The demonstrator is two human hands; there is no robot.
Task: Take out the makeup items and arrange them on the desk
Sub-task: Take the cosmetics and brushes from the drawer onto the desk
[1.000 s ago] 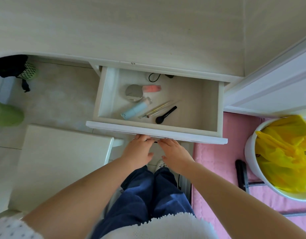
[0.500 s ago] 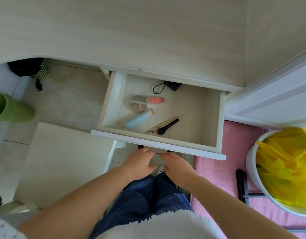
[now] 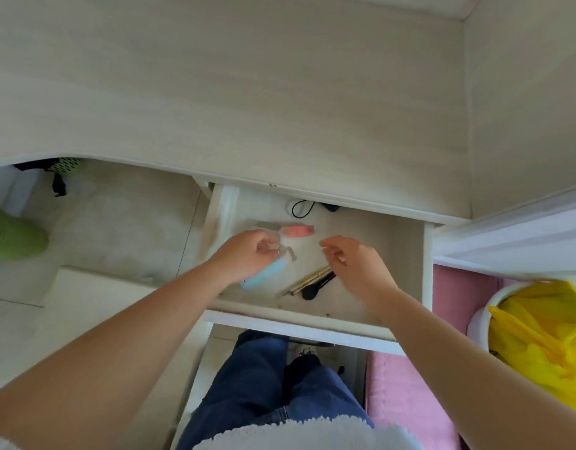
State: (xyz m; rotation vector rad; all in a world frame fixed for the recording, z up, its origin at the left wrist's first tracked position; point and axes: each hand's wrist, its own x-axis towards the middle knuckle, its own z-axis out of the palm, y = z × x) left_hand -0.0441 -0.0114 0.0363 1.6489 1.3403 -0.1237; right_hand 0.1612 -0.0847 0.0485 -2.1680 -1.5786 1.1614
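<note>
Now you're at the picking stage: both hands are inside the open drawer, nothing on the desk yet. Your left hand curls over the compact and blue tube near the drawer's left wall; whether it grips either, I cannot tell. Your right hand hovers loosely curled, holding nothing, above the pencils and black brush. The pink lipstick lies toward the back edge. Next, close on 1 item and lift it clear. A yellow-lined bin stands on the pink mat.

No legible text, labels or numbers.
</note>
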